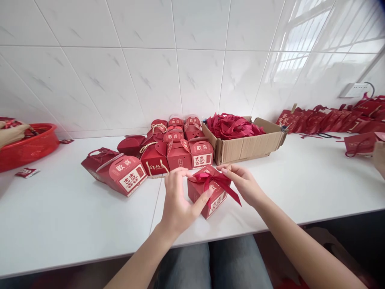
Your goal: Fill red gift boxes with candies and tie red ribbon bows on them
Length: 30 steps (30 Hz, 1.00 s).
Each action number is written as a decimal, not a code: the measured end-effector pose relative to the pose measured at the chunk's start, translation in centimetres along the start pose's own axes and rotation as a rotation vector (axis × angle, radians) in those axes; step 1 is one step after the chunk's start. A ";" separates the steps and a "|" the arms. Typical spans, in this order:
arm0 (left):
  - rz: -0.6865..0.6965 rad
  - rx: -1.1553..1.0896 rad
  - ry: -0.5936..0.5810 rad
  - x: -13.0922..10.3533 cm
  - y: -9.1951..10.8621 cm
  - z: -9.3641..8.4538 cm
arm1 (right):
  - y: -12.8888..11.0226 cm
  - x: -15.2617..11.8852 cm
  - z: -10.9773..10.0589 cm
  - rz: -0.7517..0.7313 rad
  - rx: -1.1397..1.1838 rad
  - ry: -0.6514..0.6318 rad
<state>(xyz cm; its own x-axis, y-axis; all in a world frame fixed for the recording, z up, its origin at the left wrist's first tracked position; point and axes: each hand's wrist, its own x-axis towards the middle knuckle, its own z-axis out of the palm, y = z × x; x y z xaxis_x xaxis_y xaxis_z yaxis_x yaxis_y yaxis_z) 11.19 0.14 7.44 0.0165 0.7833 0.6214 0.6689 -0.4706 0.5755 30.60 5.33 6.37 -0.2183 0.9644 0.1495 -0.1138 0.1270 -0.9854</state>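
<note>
A small red gift box (197, 192) with white characters stands near the table's front edge, turned with a corner toward me. A shiny red ribbon bow (210, 179) lies on its top, one tail hanging past the right side. My left hand (179, 198) is at the box's left, its thumb on the front and its bent fingers at the upper left edge. At the right, my right hand (240, 182) pinches the bow's right part between thumb and fingers.
Several red boxes (179, 154) stand behind, beside a cardboard box (246, 148) of red ribbons. Another red box (116, 170) is at the left, and a red basin (45, 142) farther left. Red bags (325, 120) line the right wall; part of another person's hand (379, 158) shows.
</note>
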 end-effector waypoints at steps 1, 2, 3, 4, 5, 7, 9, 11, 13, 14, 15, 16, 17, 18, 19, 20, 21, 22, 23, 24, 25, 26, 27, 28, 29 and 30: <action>-0.007 0.011 -0.011 -0.2 0.1 -0.1 | -0.1 0.0 -0.1 0.003 -0.014 0.000; -0.016 0.023 -0.039 -0.4 0.2 -0.1 | -0.3 0.1 -0.2 0.005 -0.042 0.006; -0.026 0.034 -0.075 -0.5 0.3 -0.2 | -0.6 0.2 -0.3 0.001 -0.084 0.018; -0.039 0.042 -0.107 -0.7 0.3 -0.3 | -1.0 0.3 -0.4 -0.018 -0.144 0.037; -0.052 0.045 -0.128 -0.8 0.4 -0.4 | -1.5 0.6 -0.4 -0.059 -0.224 0.055; -0.071 0.046 -0.135 -1.0 0.5 -0.5 | -2.6 1.1 -0.2 -0.191 -0.429 0.050; -0.084 0.033 -0.118 -1.2 0.4 -0.4 | -3.7 1.8 0.6 -0.347 -0.639 -0.028; -0.094 0.004 -0.108 -1.4 0.4 -0.3 | -4.4 2.5 1.7 -0.445 -0.808 -0.141; -0.101 -0.019 -0.108 -1.6 0.4 -0.1 | -4.6 3.2 2.9 -0.468 -0.922 -0.229; -0.102 -0.020 -0.108 -1.7 0.4 0.0 | -4.5 3.5 3.3 -0.450 -0.954 -0.241; -0.102 -0.013 -0.108 -1.8 0.4 0.1 | -4.3 3.8 3.7 -0.416 -0.966 -0.227; -0.102 -0.003 -0.107 -1.9 0.4 0.2 | -4.2 4.1 4.0 -0.373 -0.959 -0.192; -0.101 0.008 -0.108 -1.9 0.4 0.3 | -4.0 4.3 4.2 -0.327 -0.938 -0.147; -0.098 0.014 -0.111 -2.0 0.3 0.4 | -3.8 4.5 4.3 -0.284 -0.910 -0.101; -0.094 0.016 -0.115 -2.0 0.3 0.4 | -3.6 4.7 4.2 -0.248 -0.881 -0.066; -0.088 0.012 -0.122 -2.0 0.3 0.4 | -3.4 4.8 4.1 -0.222 -0.853 -0.045; -0.080 0.004 -0.130 -2.0 0.2 0.4 | -3.3 4.9 3.8 -0.203 -0.828 -0.038; -0.072 -0.008 -0.138 -2.0 0.1 0.3 | -3.3 5.0 3.5 -0.188 -0.805 -0.033; -0.064 -0.018 -0.143 -1.9 -0.1 0.2 | -3.3 5.0 3.2 -0.177 -0.785 -0.029; -0.055 -0.021 -0.145 -1.9 -0.2 0.1 | -3.4 5.0 2.7 -0.170 -0.770 -0.023; -0.042 -0.015 -0.141 -1.9 -0.3 0.0 | -3.6 4.9 2.3 -0.166 -0.760 -0.016; -0.027 0.001 -0.131 -2.0 -0.4 -0.1 | -3.9 4.8 1.8 -0.163 -0.755 -0.010; -0.013 0.026 -0.115 -2.0 -0.5 -0.3 | -4.2 4.6 1.4 -0.162 -0.757 -0.005; -0.004 0.055 -0.096 -2.1 -0.5 -0.5 | -4.6 4.4 1.0 -0.164 -0.767 -0.008; -0.007 0.081 -0.080 -2.1 -0.4 -0.6 | -5.0 4.1 0.7 -0.170 -0.788 -0.023; -0.021 0.099 -0.071 -2.1 -0.2 -0.7 | -5.3 3.8 0.6 -0.185 -0.820 -0.049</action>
<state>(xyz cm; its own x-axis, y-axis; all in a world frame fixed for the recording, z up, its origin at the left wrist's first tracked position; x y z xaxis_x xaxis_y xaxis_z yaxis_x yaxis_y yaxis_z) 10.45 -1.70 6.38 0.0520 0.8209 0.5686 0.7395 -0.4144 0.5305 29.79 8.16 12.22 -0.3096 0.9025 0.2993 0.5839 0.4289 -0.6893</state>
